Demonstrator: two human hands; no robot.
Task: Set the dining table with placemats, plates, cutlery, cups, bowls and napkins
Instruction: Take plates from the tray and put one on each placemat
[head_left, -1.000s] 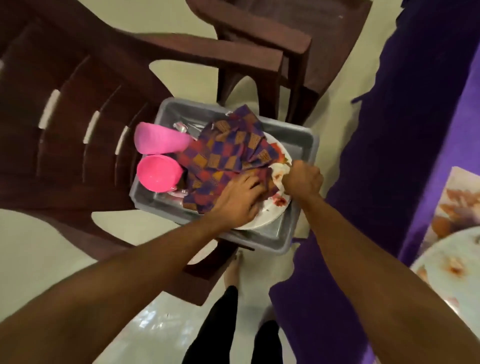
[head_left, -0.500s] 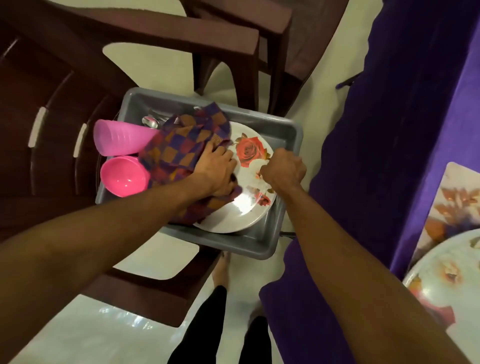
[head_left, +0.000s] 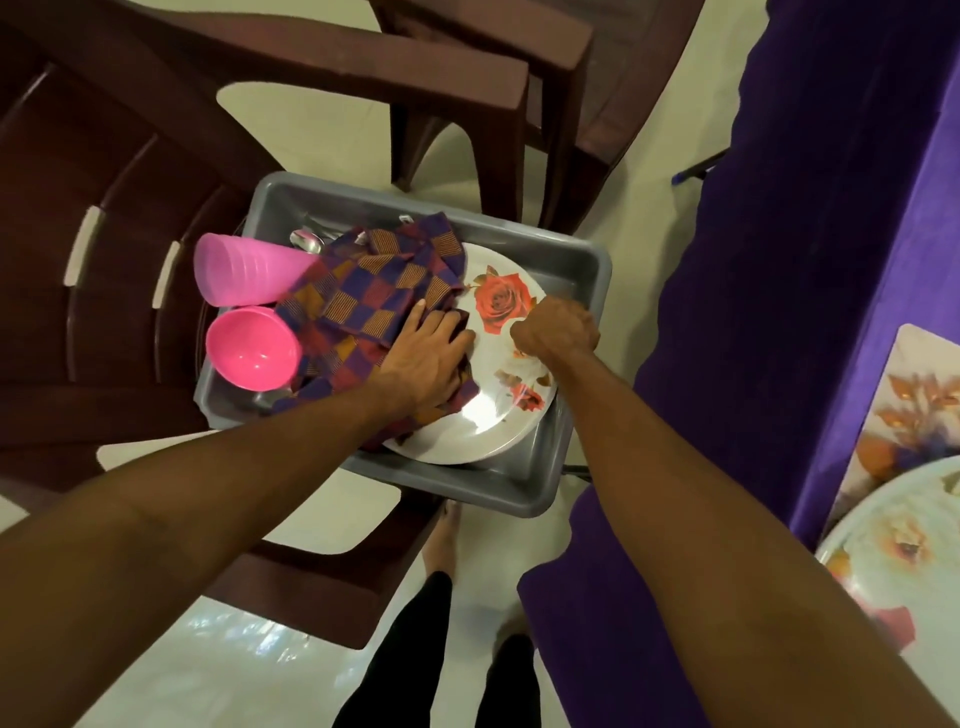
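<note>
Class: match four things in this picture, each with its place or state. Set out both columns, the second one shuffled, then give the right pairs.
1. translucent pink plastic cup
2. checked purple-and-orange cloth napkin
3. white rose-printed plate
4. grey plastic tub

A. rests on the brown plastic chair
B. gripped at its rim by the right hand
C. lies on its side
D. pressed under the left hand

Pairs: 1-C, 2-D, 3-B, 4-A.
</note>
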